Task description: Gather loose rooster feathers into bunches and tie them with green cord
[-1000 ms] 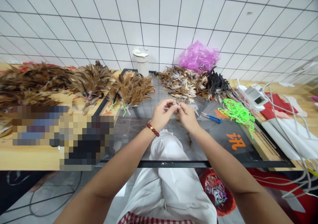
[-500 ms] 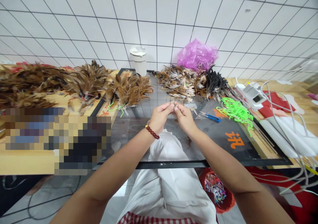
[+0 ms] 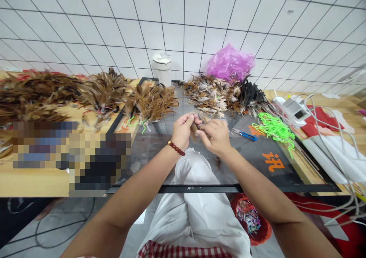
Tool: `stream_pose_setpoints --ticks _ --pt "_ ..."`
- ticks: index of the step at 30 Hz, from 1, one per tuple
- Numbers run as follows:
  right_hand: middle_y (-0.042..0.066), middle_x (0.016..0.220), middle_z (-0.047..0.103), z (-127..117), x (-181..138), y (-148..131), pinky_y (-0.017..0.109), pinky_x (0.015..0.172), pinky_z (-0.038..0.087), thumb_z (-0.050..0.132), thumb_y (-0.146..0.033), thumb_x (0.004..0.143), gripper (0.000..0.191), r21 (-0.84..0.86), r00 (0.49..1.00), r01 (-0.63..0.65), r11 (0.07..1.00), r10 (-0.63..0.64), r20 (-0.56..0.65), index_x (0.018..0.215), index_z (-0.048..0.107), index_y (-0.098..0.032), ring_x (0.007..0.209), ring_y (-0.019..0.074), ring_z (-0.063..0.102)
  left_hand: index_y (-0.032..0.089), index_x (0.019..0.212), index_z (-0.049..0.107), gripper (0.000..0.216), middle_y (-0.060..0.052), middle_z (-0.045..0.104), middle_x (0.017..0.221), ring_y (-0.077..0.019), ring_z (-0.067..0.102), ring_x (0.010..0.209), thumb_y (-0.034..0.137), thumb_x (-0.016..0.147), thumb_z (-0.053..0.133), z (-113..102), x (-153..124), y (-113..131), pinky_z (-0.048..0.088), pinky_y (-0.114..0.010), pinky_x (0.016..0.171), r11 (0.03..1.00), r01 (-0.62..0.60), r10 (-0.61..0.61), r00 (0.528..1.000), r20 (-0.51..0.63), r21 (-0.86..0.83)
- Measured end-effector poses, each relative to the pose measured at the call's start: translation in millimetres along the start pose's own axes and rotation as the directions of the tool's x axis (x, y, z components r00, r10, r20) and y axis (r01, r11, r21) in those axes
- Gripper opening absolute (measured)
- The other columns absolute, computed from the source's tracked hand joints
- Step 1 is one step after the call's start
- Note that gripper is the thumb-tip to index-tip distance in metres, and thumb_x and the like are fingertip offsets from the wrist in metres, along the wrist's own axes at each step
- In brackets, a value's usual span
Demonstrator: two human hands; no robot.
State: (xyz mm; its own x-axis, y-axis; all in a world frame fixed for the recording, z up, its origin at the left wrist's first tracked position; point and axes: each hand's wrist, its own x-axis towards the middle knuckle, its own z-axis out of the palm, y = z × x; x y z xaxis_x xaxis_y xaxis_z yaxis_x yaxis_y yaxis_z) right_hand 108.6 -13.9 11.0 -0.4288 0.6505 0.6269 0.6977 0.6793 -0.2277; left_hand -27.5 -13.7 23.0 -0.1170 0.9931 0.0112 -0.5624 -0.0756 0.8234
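Over the dark glass panel (image 3: 160, 151), my left hand (image 3: 183, 130) is closed in a pinch on a small brown feather (image 3: 193, 130). Close against it, my right hand (image 3: 215, 136) has its fingers curled at the feather; whether they grip part of it is hidden. Just beyond my hands lies a heap of brown and pale feathers (image 3: 208, 96), with black feathers (image 3: 250, 96) at its right. Blue thread snips (image 3: 245, 134) rest to the right of my right hand. Bundles of brown feathers (image 3: 153, 101) tied with green cord lie to the left.
A white lidded cup (image 3: 162, 69) and a pink plastic bag (image 3: 231, 63) stand by the tiled wall. Bright green cord (image 3: 274, 130), a white device (image 3: 294, 109) and loose cables are at the right. More feather bundles (image 3: 40, 90) lie left. A red bin (image 3: 264, 227) sits below.
My right hand has shifted slightly right and turned over, fingers now curled across the feather. The brown feather shows between my hands. The camera view has moved slightly left.
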Motion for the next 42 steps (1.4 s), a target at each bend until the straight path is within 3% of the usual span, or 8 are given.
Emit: stream_pose_setpoints --ticks 3,7,17,28,34,37,40,42 --pt "0.008 0.102 0.065 -6.2 3.1 5.2 0.036 0.087 0.036 0.044 -0.037 0.094 0.035 0.076 0.993 -0.059 0.995 0.067 -0.097 0.121 0.058 -0.021 0.103 0.0220 0.054 0.013 0.071 0.062 0.019 0.003 0.053 0.056 -0.0075 0.053 0.051 0.030 0.075 0.069 -0.1 -0.7 -0.7 0.045 -0.020 0.055 0.998 0.043 -0.047 0.996 0.073 0.054" --pt "0.007 0.112 0.063 -6.8 4.4 11.4 0.035 0.090 0.039 0.037 -0.034 0.097 0.042 0.183 0.999 -0.035 0.983 0.040 -0.026 0.137 0.045 -0.027 0.105 0.0198 0.056 0.013 0.067 0.060 0.021 0.003 0.051 0.055 -0.0039 0.043 0.043 0.030 0.075 0.068 1.0 -2.6 -6.1 0.038 -0.018 0.045 0.986 0.064 -0.085 0.987 0.135 0.152" --pt "0.008 0.114 0.063 -1.3 2.4 14.8 0.038 0.094 0.041 0.040 -0.036 0.096 0.039 0.382 0.995 -0.100 0.919 0.093 0.037 0.131 0.054 -0.027 0.107 0.0201 0.057 0.012 0.061 0.059 0.022 0.002 0.053 0.055 -0.0025 0.039 0.043 0.027 0.074 0.069 3.8 -3.2 -4.7 0.035 -0.018 0.045 0.981 0.106 -0.124 0.987 0.104 0.162" --pt "0.005 0.097 0.066 -0.9 8.8 23.5 0.039 0.095 0.044 0.063 -0.043 0.082 0.022 0.806 0.959 -0.226 0.546 0.269 0.086 0.089 0.072 -0.025 0.100 0.0189 0.059 0.012 0.060 0.059 0.029 0.002 0.054 0.054 -0.0030 0.039 0.043 0.035 0.066 0.075 1.8 -6.8 -2.6 0.034 -0.019 0.044 0.971 0.164 -0.206 0.941 0.267 0.173" --pt "0.004 0.083 0.064 -4.5 12.9 23.9 0.036 0.084 0.046 0.061 -0.038 0.083 0.020 0.711 0.980 -0.156 0.686 0.197 0.025 0.075 0.068 -0.021 0.087 0.0182 0.059 0.012 0.056 0.061 0.024 -0.001 0.055 0.049 -0.0057 0.043 0.041 0.030 0.072 0.068 2.2 -7.1 -0.9 0.033 -0.020 0.044 0.908 0.151 -0.262 0.933 0.248 0.390" --pt "0.006 0.093 0.065 -19.9 15.7 33.0 0.032 0.078 0.046 0.060 -0.033 0.083 0.015 0.569 0.989 -0.146 0.810 0.137 0.059 0.082 0.069 -0.021 0.089 0.0185 0.058 0.013 0.062 0.064 0.016 0.000 0.058 0.052 -0.0052 0.041 0.040 0.024 0.073 0.065 -2.5 -0.8 -0.6 0.030 -0.019 0.043 0.879 0.056 -0.144 0.978 0.152 0.473" --pt "0.005 0.084 0.065 -37.9 12.0 52.3 0.029 0.069 0.044 0.066 -0.029 0.076 0.012 0.362 0.958 -0.204 0.909 0.109 0.265 0.082 0.070 -0.020 0.075 0.0166 0.057 0.014 0.064 0.065 0.015 0.001 0.058 0.053 -0.0047 0.038 0.040 0.024 0.074 0.063 -9.1 7.4 -1.3 0.027 -0.019 0.042 0.855 -0.048 0.013 0.997 0.070 0.517" --pt "0.001 0.073 0.065 -44.1 6.4 65.1 0.026 0.063 0.042 0.072 -0.029 0.067 0.015 0.259 0.883 -0.267 0.928 0.129 0.451 0.080 0.071 -0.020 0.066 0.0145 0.056 0.014 0.064 0.065 0.016 0.002 0.058 0.054 -0.0048 0.038 0.040 0.026 0.075 0.062 -12.0 11.1 -1.1 0.027 -0.020 0.042 0.850 -0.085 0.075 0.996 0.040 0.519"
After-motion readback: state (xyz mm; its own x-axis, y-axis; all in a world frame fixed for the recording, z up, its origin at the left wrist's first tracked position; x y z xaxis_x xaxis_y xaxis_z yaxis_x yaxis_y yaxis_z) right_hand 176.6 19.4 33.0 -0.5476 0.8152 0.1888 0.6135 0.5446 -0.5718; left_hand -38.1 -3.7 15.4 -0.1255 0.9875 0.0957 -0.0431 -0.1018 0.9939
